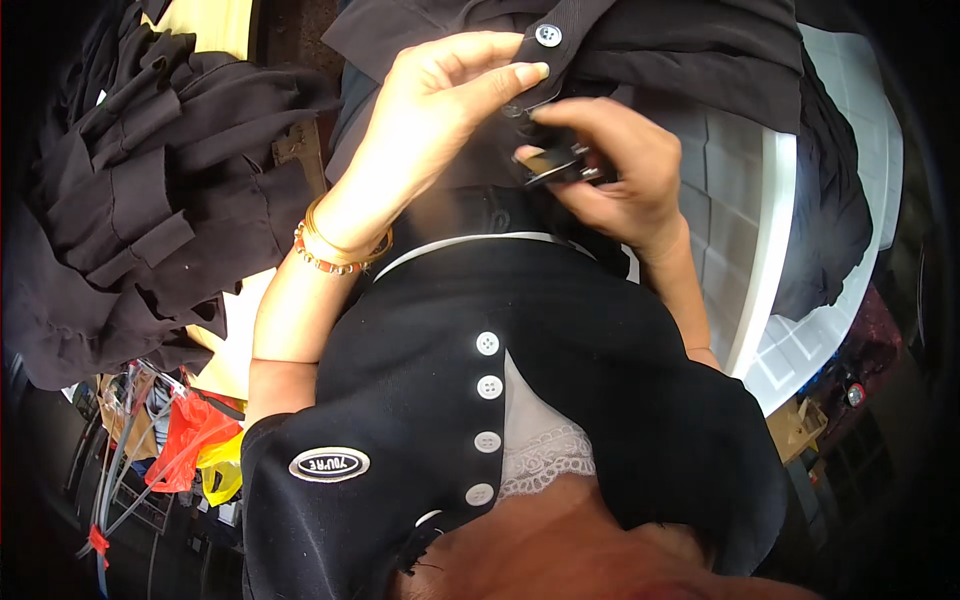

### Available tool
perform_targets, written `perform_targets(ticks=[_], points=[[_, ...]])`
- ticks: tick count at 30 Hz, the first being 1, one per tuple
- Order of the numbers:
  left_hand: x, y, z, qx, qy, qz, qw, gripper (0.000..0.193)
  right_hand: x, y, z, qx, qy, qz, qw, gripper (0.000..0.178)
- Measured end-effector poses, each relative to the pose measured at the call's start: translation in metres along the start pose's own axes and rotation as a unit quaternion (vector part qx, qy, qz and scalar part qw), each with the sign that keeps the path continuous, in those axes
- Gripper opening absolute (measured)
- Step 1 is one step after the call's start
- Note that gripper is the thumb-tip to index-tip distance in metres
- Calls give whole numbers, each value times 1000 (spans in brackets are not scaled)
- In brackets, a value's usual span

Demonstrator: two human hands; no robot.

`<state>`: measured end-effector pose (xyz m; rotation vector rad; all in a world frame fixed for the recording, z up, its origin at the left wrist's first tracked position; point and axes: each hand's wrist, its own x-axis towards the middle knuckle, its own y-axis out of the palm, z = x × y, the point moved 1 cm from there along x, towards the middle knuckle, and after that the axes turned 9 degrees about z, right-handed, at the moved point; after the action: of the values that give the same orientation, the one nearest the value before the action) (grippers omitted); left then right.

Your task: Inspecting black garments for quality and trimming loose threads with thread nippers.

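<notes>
I count two hands at upper centre: the left hand (425, 110) pinches the edge of one black fabric garment (575, 30); the right hand (635, 170) grips one small black-and-metal tool (555, 166), motion-blurred. Outward, I see a white plastic lattice basket (777, 220) at right, dark crumpled cloth (160, 190) at upper left, and one red plastic bag (190, 440) and one yellow plastic bag (222, 470) at lower left. The garment's edge bears one pale round button (548, 36).
</notes>
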<state>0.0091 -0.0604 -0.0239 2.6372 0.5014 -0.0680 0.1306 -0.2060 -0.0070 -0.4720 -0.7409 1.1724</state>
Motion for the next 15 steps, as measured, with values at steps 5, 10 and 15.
perform_targets(ticks=[5, 10, 15], points=[[2, 2, 2, 41, 29, -2, 999, 25, 10, -14, -13, 76, 1, -98, 992, 42], [5, 8, 0, 141, 87, -15, 986, 18, 11, -9, -17, -33, -11, -112, 993, 41], [5, 7, -1, 220, 115, -16, 969, 19, 11, -7, -15, -57, -9, -125, 990, 43]])
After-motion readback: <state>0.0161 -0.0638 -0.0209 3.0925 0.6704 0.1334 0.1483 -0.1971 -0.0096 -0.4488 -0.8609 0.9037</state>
